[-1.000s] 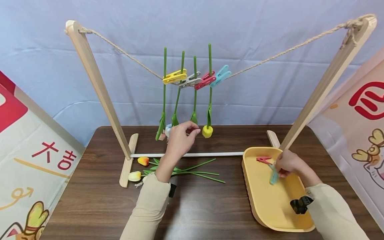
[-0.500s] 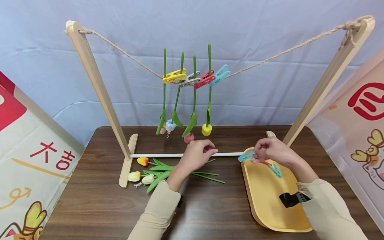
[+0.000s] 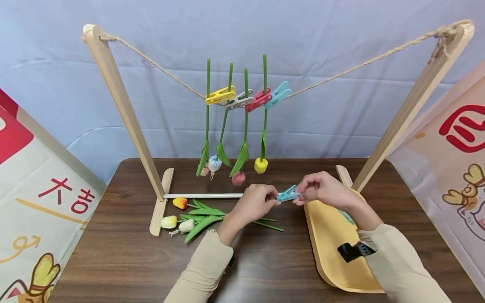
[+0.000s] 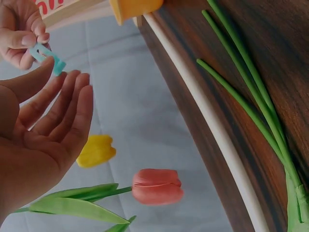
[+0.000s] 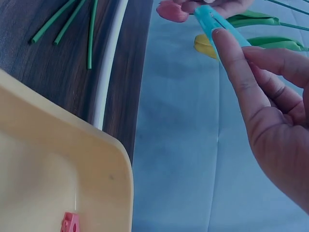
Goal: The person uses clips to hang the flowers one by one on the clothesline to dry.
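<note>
A light-blue clothespin (image 3: 289,194) is between my two hands, above the white rod. My right hand (image 3: 327,191) pinches its handle end between thumb and fingers. At its other end, my left hand (image 3: 254,203) has the clothespin's tip between thumb and fingertips; in the left wrist view the remaining fingers of the left hand (image 4: 53,116) are extended. Several tulips hang head down from a rope, including a yellow tulip (image 3: 261,165) and a pink tulip (image 3: 238,178). A yellow clothespin (image 3: 221,96), a grey one, a red one and a blue one grip the stems.
A wooden frame (image 3: 125,113) holds the sagging rope (image 3: 356,67); a white rod (image 3: 204,196) joins its feet. Three tulips (image 3: 204,221) lie on the table at left. The yellow tray (image 3: 329,256) at right contains a red clothespin (image 5: 70,223) and a blue one (image 3: 346,216).
My right hand has lifted a light-blue clothespin out of the tray and carried it left. My left hand has moved from the hanging flowers down and right to meet it.
</note>
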Tool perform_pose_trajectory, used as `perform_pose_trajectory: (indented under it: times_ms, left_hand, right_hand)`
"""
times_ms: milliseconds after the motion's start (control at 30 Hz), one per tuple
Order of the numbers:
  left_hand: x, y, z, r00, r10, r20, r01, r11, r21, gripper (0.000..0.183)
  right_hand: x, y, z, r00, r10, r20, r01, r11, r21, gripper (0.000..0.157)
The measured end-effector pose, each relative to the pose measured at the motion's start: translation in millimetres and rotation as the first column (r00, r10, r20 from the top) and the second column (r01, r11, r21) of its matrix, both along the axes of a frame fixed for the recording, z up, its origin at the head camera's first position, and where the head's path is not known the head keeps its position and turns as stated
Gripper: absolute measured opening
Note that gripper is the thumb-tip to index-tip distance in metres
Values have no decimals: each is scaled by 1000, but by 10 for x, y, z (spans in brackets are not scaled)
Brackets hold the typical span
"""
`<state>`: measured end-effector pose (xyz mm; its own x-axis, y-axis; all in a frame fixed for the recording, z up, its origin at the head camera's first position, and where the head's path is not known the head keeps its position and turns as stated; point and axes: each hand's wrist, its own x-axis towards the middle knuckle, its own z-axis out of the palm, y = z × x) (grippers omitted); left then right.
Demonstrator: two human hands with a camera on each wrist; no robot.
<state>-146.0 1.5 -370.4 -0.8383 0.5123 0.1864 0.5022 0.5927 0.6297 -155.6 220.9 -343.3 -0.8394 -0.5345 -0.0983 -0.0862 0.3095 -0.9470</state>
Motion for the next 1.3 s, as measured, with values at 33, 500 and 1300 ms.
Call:
perform_pose_trajectory:
  times_ms: [33,500,1300]
  left_hand:
    - [-1,-2,0,1000,-1,-9,1,1000,1,8]
    - [-11,-62,11,998,8,-54,-6,999,42,8]
    - [-95,-471,-64,986,168,17,-166,980,-109,10]
  right_hand:
    - [1,-7,0,1000,4,-2,-4,1000,-2,6]
    - [5,-20,-39,999,-10,-39,11,999,40,47]
    - [62,216,-58,944,-151,-293,199,969,144,24]
